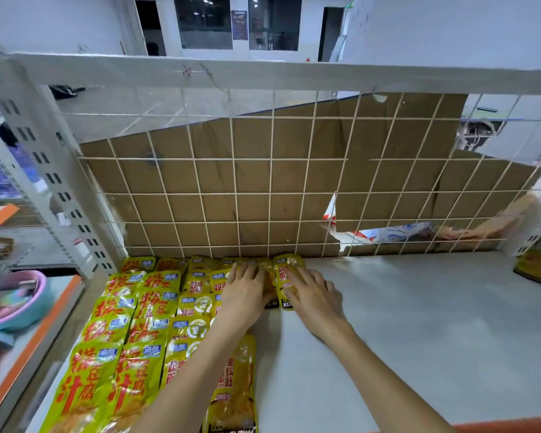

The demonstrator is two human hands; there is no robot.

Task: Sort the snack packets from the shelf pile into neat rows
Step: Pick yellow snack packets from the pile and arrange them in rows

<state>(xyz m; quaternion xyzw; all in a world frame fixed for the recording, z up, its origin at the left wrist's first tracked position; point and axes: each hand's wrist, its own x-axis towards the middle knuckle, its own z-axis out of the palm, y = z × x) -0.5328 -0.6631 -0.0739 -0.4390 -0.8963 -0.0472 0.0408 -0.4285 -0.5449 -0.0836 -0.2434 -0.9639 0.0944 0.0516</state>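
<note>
I see a pale shelf (pixel 403 323) carrying rows of yellow snack packets (pixel 144 326) at its left, overlapping toward the rear mesh (pixel 263 182).

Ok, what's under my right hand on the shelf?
The right hand rests flat on a yellow snack packet at the back of the shelf. Its top and bottom edges show; its middle is covered by the fingers.

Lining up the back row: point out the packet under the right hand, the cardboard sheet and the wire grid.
packet under the right hand (pixel 287 281), head view, upper face
cardboard sheet (pixel 253 179), head view, middle
wire grid (pixel 235 193), head view, wire crossing
</note>
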